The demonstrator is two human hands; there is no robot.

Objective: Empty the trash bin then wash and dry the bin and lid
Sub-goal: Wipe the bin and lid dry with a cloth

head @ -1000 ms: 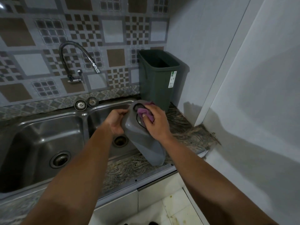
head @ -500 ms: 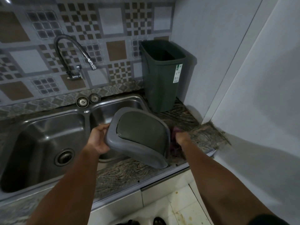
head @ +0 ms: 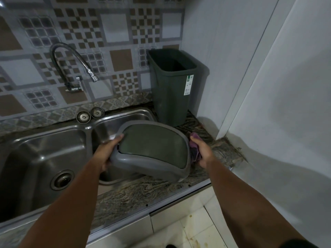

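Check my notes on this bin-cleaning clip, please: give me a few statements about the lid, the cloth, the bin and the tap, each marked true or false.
1. The left hand grips the lid. True.
2. The right hand holds a yellow sponge. False: it holds a purple cloth.
3. The bin lies on its side in the sink. False: it stands upright on the counter.
4. No water visibly runs from the tap. True.

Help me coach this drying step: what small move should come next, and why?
Probably sweep the purple cloth in the right hand along the lid rim. The left hand steadies the lid's other end, and the cloth sits at its right edge.
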